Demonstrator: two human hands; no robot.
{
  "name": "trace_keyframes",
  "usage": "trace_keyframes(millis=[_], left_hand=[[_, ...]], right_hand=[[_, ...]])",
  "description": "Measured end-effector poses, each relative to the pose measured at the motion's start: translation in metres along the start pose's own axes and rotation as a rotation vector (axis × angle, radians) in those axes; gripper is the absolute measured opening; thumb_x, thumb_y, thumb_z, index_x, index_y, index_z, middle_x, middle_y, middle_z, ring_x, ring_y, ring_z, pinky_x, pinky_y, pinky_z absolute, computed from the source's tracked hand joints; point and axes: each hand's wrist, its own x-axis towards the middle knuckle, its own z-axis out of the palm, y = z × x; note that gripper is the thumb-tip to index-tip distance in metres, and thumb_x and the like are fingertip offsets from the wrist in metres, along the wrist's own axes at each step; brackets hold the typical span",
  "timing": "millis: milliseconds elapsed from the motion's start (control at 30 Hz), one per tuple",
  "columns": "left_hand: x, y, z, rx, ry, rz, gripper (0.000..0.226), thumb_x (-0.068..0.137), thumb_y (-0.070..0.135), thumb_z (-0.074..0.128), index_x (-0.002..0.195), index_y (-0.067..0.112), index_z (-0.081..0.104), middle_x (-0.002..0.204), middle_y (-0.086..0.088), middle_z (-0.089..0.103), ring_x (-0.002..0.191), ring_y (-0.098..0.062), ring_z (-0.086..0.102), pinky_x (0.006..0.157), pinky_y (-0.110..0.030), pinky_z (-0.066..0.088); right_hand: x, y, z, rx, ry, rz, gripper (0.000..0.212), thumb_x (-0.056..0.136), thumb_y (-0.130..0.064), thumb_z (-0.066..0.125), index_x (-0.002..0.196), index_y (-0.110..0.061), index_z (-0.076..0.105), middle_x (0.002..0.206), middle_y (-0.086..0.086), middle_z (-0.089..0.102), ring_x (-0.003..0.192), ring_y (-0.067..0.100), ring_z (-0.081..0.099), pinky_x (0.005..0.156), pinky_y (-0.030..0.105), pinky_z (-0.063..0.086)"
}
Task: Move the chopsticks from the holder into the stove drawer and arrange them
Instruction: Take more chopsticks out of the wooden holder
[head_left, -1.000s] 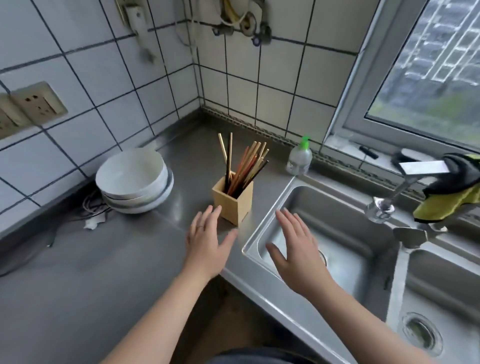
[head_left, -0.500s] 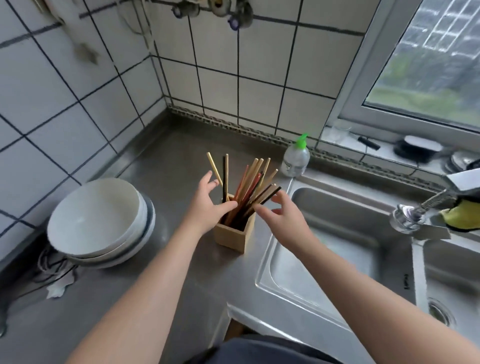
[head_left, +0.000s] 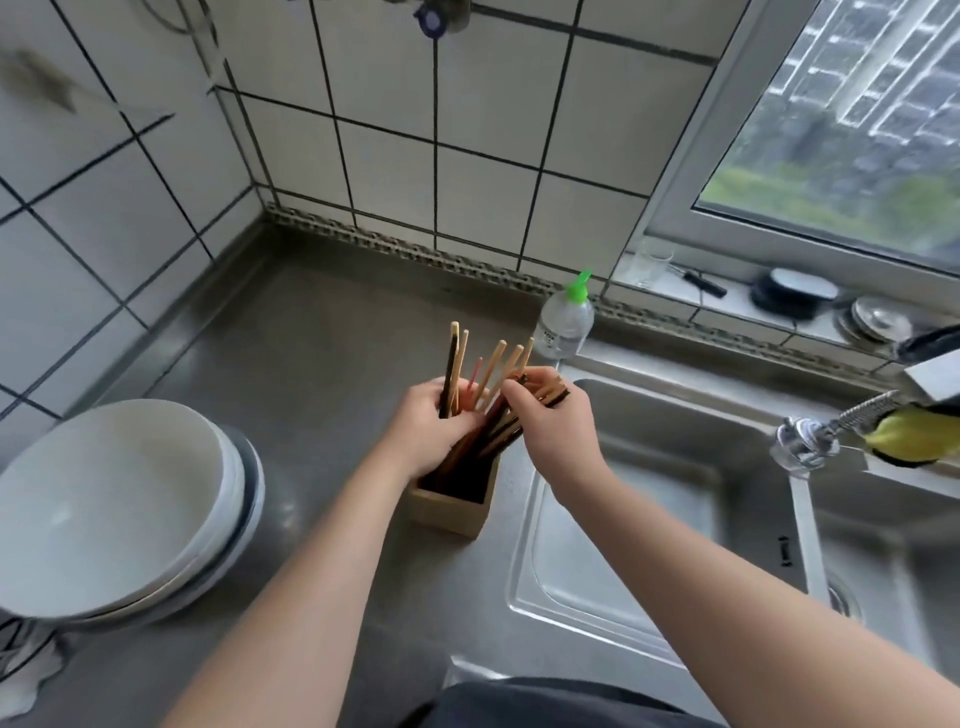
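Stainless steel countertop is filling the middle of the frame, running into a tiled corner at the upper left, with a window at the upper right. A stack of white bowls is sitting at the lower left, a sink is lying at the lower right, and a clear bottle with a green cap is standing just above centre.

At the centre, a square wooden holder is standing on the counter beside the sink's edge. The chopsticks are standing in it, fanning upward. The left hand is curling its fingers round the sticks on the left side of the bundle. The right hand is pinching the dark sticks leaning to the right. The picture is blurring here, so how many sticks each hand is holding is unclear.

The step in hand appears to be gathering the bundle for lifting out. The next move is likely calling for squeezing all the sticks into one firm grip, pulling straight up so the light holder is not tipping, then carrying them to the stove drawer, which is not showing in this view.

Half a second ago both hands were only reaching the sticks with fingers spread; now they are closing on them, and the sticks are drawing closer together.
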Motion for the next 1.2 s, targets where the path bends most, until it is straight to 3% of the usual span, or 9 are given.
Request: trace_keyframes(millis=[167, 333, 400, 533, 633, 767, 867, 1067, 1200], left_hand=[[-0.003, -0.005, 0.004, -0.064, 0.026, -0.048, 0.014, 0.088, 0.027, 0.066, 0.081, 0.036, 0.073, 0.088, 0.012, 0.072, 0.089, -0.005, 0.065, 0.076, -0.022, 0.046], [-0.01, -0.008, 0.005, -0.145, 0.087, -0.092, 0.019, 0.084, 0.045, 0.058, 0.086, 0.027, 0.064, 0.084, 0.004, 0.065, 0.086, -0.01, 0.062, 0.072, -0.026, 0.042], [-0.014, -0.007, 0.008, -0.138, 0.137, -0.08, 0.024, 0.083, 0.051, 0.055, 0.083, 0.028, 0.061, 0.073, 0.012, 0.063, 0.075, -0.004, 0.063, 0.067, -0.023, 0.042], [-0.022, -0.007, 0.014, -0.072, 0.246, -0.01, 0.02, 0.089, 0.049, 0.054, 0.081, 0.031, 0.059, 0.066, 0.014, 0.061, 0.067, 0.004, 0.06, 0.054, -0.006, 0.041], [-0.025, -0.009, 0.014, -0.064, 0.284, 0.04, 0.019, 0.092, 0.041, 0.055, 0.083, 0.025, 0.058, 0.072, 0.002, 0.06, 0.064, 0.003, 0.057, 0.057, -0.005, 0.041], [-0.029, -0.005, 0.014, -0.078, 0.341, 0.065, 0.018, 0.088, 0.046, 0.055, 0.076, 0.034, 0.053, 0.064, 0.012, 0.054, 0.058, 0.0, 0.053, 0.055, -0.008, 0.041], [-0.027, 0.003, 0.013, -0.056, 0.438, 0.098, 0.022, 0.089, 0.048, 0.052, 0.068, 0.043, 0.048, 0.056, 0.019, 0.051, 0.053, -0.003, 0.049, 0.052, -0.012, 0.038], [-0.029, 0.008, 0.018, -0.107, 0.509, 0.077, 0.015, 0.095, 0.045, 0.043, 0.085, 0.034, 0.047, 0.06, 0.01, 0.054, 0.055, -0.009, 0.054, 0.06, -0.035, 0.049], [-0.034, 0.015, 0.017, -0.079, 0.524, 0.162, 0.016, 0.1, 0.034, 0.04, 0.088, 0.036, 0.05, 0.065, 0.014, 0.058, 0.062, -0.005, 0.059, 0.062, -0.013, 0.046]], right_hand=[[0.006, 0.007, 0.003, -0.049, 0.035, -0.025, 0.015, 0.086, -0.026, 0.064, 0.08, -0.012, 0.06, 0.064, -0.009, 0.059, 0.058, 0.003, 0.053, 0.061, 0.022, 0.045], [0.005, 0.009, 0.008, -0.02, 0.037, -0.014, 0.007, 0.087, -0.018, 0.059, 0.082, -0.016, 0.054, 0.071, -0.002, 0.058, 0.063, 0.008, 0.054, 0.063, 0.024, 0.044], [0.002, 0.01, 0.01, 0.036, 0.046, -0.002, 0.006, 0.085, -0.017, 0.061, 0.089, -0.018, 0.056, 0.076, 0.004, 0.062, 0.068, 0.011, 0.06, 0.067, 0.026, 0.047], [-0.002, 0.011, 0.018, 0.16, 0.01, 0.114, 0.031, 0.079, -0.026, 0.073, 0.107, -0.03, 0.061, 0.077, 0.001, 0.058, 0.072, 0.012, 0.059, 0.067, 0.025, 0.047], [-0.001, 0.007, 0.024, 0.112, -0.002, 0.124, 0.009, 0.081, -0.024, 0.072, 0.073, -0.027, 0.07, 0.063, -0.011, 0.058, 0.062, 0.004, 0.054, 0.063, 0.023, 0.044], [-0.004, 0.008, 0.029, 0.093, -0.004, 0.149, 0.031, 0.083, -0.029, 0.067, 0.059, -0.023, 0.049, 0.052, -0.009, 0.046, 0.048, 0.005, 0.042, 0.054, 0.023, 0.039], [-0.008, 0.008, 0.034, 0.081, 0.017, 0.13, 0.031, 0.09, -0.035, 0.059, 0.065, -0.017, 0.053, 0.065, -0.002, 0.058, 0.06, 0.01, 0.055, 0.063, 0.029, 0.045], [-0.014, 0.001, 0.042, 0.208, 0.064, 0.094, 0.032, 0.098, -0.026, 0.048, 0.078, -0.008, 0.065, 0.072, 0.001, 0.071, 0.076, 0.013, 0.068, 0.087, 0.036, 0.053], [-0.017, -0.007, 0.036, 0.307, 0.082, 0.081, 0.024, 0.098, -0.016, 0.047, 0.082, -0.012, 0.064, 0.073, 0.003, 0.073, 0.078, 0.017, 0.072, 0.086, 0.035, 0.057]])
